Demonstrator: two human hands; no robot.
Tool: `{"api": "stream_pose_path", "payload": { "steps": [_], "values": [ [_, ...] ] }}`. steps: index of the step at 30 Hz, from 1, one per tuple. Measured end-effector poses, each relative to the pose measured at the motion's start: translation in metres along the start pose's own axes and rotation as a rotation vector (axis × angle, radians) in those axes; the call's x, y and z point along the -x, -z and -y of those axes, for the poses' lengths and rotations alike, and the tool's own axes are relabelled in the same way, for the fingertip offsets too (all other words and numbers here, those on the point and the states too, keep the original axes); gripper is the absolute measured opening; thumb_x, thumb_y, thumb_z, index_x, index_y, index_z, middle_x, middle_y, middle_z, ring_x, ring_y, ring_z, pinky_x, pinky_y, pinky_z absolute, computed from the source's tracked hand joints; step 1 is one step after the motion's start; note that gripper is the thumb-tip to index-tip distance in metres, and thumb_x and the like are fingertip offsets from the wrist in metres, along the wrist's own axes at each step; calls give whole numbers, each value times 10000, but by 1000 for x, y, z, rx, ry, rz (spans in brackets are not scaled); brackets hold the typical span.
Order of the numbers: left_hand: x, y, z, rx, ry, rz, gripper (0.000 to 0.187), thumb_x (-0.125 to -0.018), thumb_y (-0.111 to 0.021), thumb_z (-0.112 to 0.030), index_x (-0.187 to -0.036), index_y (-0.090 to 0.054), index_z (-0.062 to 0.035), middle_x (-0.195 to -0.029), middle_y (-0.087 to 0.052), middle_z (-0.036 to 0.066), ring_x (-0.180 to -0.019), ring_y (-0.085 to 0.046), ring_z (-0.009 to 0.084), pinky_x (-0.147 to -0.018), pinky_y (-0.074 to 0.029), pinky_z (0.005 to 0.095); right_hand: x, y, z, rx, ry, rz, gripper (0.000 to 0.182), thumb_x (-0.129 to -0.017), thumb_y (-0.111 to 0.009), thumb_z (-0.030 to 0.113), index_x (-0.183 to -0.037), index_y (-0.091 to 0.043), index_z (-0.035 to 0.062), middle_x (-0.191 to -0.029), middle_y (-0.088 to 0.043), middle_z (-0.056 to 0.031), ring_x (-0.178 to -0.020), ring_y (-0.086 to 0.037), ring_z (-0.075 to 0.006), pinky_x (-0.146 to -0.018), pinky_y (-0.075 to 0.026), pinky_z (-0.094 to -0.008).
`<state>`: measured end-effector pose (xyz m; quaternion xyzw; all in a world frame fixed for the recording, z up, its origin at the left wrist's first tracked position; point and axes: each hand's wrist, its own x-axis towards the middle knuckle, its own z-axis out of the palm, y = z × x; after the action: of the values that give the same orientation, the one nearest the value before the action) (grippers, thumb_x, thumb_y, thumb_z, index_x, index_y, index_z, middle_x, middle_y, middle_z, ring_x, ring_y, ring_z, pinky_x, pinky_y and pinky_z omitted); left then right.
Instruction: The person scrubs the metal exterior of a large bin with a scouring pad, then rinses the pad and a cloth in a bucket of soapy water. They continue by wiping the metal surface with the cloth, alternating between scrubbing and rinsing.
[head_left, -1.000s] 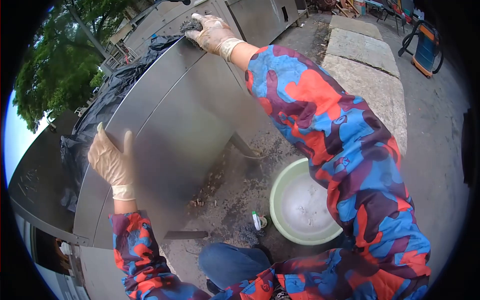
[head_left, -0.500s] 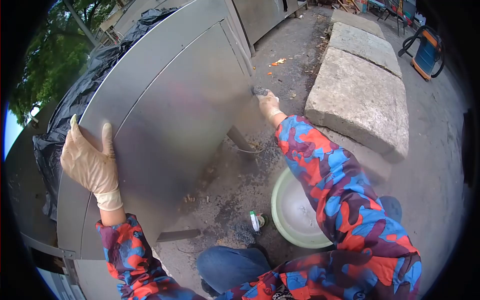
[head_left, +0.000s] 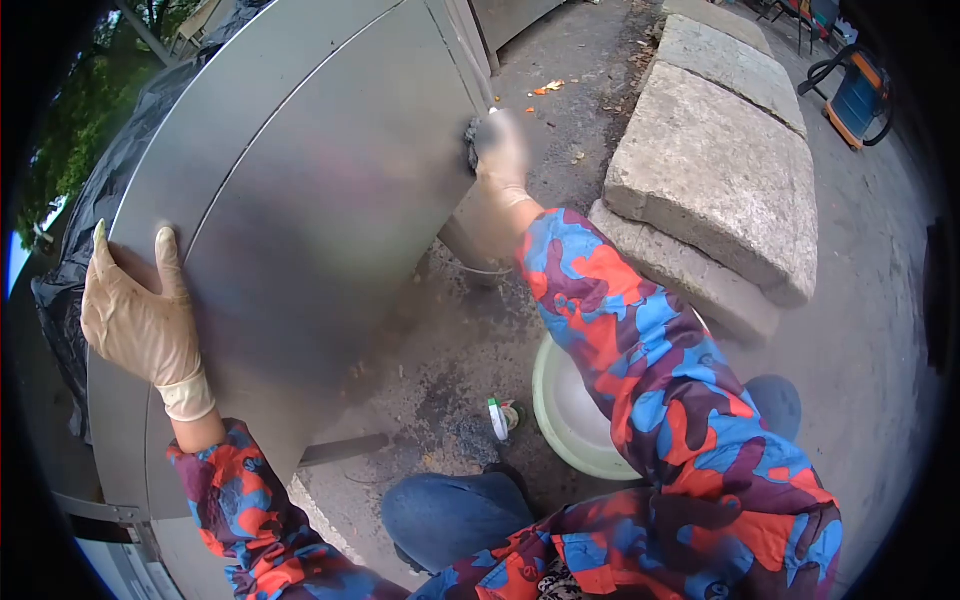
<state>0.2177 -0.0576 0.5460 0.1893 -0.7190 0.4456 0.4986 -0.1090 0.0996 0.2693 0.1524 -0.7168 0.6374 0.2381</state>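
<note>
A large grey metal panel (head_left: 310, 190), with a groove running along it, stands tilted in front of me. My left hand (head_left: 145, 310), in a pale rubber glove, lies against its left part near the edge, fingers spread and holding nothing. At the panel's right edge, my gloved right hand (head_left: 503, 160) is closed around a dark grey scouring pad (head_left: 472, 145) that touches the metal. Motion blurs this hand's fingers. A pale green basin (head_left: 590, 455) sits on the ground below my right sleeve, partly hidden by it. Beside it is a small bottle with a white-and-green top (head_left: 500, 418).
Thick stone slabs (head_left: 710, 170) lie to the right, with a blue and orange vacuum cleaner (head_left: 858, 95) beyond them. Black plastic sheeting (head_left: 65, 290) hangs behind the panel at left. A metal leg (head_left: 345, 450) sticks out under the panel. Orange scraps (head_left: 548, 88) litter the ground.
My right hand has moved the scouring pad left and up, onto the panel's edge. My left hand stays against the panel. The whole view has shifted slightly.
</note>
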Motion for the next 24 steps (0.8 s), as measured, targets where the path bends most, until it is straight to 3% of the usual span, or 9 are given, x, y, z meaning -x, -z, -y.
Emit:
{"api": "stream_pose_path", "payload": {
  "steps": [2,7,8,9,11,15,19,20,24],
  "values": [
    [-1,2,-1,12,-1,-4,606,-833,-593,-535,-1244,-536,-94,-1085,-626,101,-980,-591,263,-853,-431,369,34,20,-37,-5,-600,295,352,-838,-512,123,-1181,-577,79,-1099,-633,-128,-1036,-605,-271,-874,-470,-350],
    [-1,1,-1,24,-13,-23,582,-836,-608,-511,-1216,-556,-73,-1071,-636,116,-963,-609,276,-842,-448,376,-1,-10,-87,201,-770,4,415,-842,-556,360,-1085,-597,26,-1068,-643,-193,-982,-622,-348,-839,-475,-389],
    [-1,-1,-1,29,-13,-18,582,-836,-608,-511,-1216,-556,-73,-1071,-636,116,-963,-609,276,-842,-448,376,-23,17,-35,339,-406,122,474,-829,-587,360,-1179,-562,41,-1085,-633,-206,-1006,-604,-371,-861,-469,-390],
    [-1,-3,1,22,3,1,586,-834,-600,-525,-1223,-553,-90,-1081,-634,102,-984,-602,265,-856,-438,371,-34,35,24,-138,-385,-59,520,-826,-611,339,-1248,-527,48,-1084,-630,-214,-1019,-599,-371,-890,-460,-381],
    [-1,-5,4,-16,17,11,593,-820,-595,-557,-1198,-576,-100,-1059,-647,81,-974,-611,250,-847,-446,360,-57,42,81,-185,-20,27,595,-842,-603,317,-1343,-420,51,-1245,-530,-214,-1167,-496,-359,-982,-388,-388],
    [-4,-9,9,-91,-32,-15,599,-795,-605,-588,-1114,-623,-81,-962,-675,79,-880,-641,252,-792,-477,345,-42,-3,65,17,326,-68,674,-846,-579,278,-1413,-287,59,-1405,-356,-214,-1302,-333,-366,-1076,-282,-403],
    [-5,-7,7,-110,-33,-16,604,-789,-616,-583,-1098,-626,-64,-948,-678,91,-865,-644,258,-776,-483,350,29,-3,-28,150,-85,58,635,-829,-579,177,-1397,-324,51,-1374,-406,-211,-1296,-367,-337,-1085,-285,-349],
    [-4,-6,7,-112,-34,-12,604,-789,-616,-583,-1098,-626,-64,-948,-678,91,-865,-644,258,-776,-483,350,25,28,-9,-21,-581,486,585,-851,-582,271,-1354,-403,35,-1317,-481,-214,-1268,-421,-333,-1054,-324,-345],
    [-1,-9,9,-34,-76,-50,576,-795,-629,-551,-1108,-618,-67,-967,-674,98,-861,-644,262,-766,-482,353,31,17,-60,236,-884,379,521,-868,-574,405,-1208,-558,10,-1243,-557,-214,-1158,-529,-356,-968,-406,-375]
  ]
}}
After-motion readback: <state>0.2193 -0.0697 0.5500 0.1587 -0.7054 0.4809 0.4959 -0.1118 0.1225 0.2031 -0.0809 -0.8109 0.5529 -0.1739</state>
